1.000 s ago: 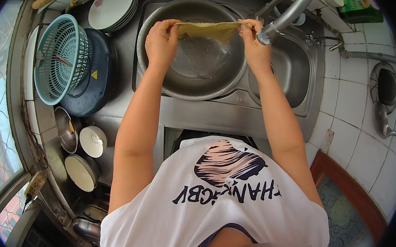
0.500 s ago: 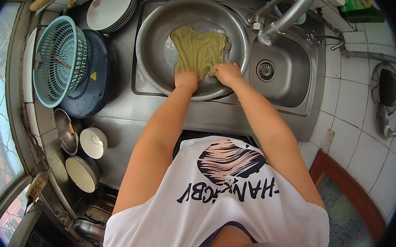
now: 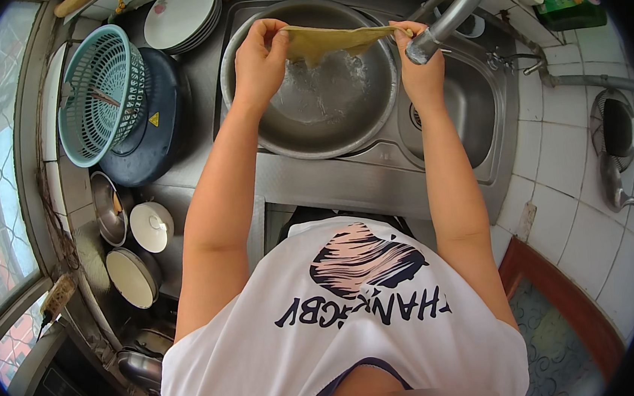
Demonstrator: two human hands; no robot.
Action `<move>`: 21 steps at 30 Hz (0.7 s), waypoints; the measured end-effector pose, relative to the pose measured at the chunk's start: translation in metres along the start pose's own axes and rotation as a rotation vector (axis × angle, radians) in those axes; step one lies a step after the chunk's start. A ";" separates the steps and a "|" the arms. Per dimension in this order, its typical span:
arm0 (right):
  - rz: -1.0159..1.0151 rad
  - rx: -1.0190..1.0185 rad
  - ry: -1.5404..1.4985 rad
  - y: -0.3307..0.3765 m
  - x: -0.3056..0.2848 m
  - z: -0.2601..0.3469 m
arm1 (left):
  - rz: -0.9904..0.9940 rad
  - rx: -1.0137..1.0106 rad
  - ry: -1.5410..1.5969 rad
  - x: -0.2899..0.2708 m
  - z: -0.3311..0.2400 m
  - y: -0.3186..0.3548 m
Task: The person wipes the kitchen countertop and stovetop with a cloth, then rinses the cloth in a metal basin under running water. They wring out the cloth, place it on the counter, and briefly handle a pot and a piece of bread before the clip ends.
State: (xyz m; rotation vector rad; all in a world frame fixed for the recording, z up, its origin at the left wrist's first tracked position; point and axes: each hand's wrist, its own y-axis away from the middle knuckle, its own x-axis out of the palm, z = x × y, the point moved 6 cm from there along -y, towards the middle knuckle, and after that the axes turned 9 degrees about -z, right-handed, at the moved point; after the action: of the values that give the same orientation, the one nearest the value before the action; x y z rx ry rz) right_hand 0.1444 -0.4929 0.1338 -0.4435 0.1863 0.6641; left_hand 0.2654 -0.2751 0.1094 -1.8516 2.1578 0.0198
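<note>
Cloth [image 3: 333,40] stretched left-right above basin [image 3: 266,134] of water, left hand [image 3: 259,56] and right hand [image 3: 418,65] each pinching one end, near faucet [image 3: 452,13].

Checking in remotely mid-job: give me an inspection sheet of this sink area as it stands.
Surface: steel sink and counter, wet.
Job's things: yellowish cloth stretched above the water-filled metal basin.
Clutter: teal basket on a dark pot, stacked plates, bowls and lids at left.
Grippers: left hand and right hand each pinch a cloth end.
Cables: nothing seen.
Surroundings: faucet, white tiled wall, window at left.
</note>
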 end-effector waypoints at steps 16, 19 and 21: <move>0.055 0.074 -0.116 0.008 -0.017 -0.002 | 0.034 0.063 -0.029 -0.004 -0.027 0.015; 0.085 0.099 -0.123 0.012 -0.017 -0.005 | 0.097 0.062 -0.057 0.005 -0.036 0.020; 0.133 0.082 -0.165 0.019 -0.009 -0.004 | 0.191 0.072 -0.072 0.017 -0.037 0.026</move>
State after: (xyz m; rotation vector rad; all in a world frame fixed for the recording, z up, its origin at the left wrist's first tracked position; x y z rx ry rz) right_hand 0.1250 -0.4868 0.1263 -0.2981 0.0868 0.8169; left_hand 0.2298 -0.2946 0.1361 -1.5767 2.2464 0.0484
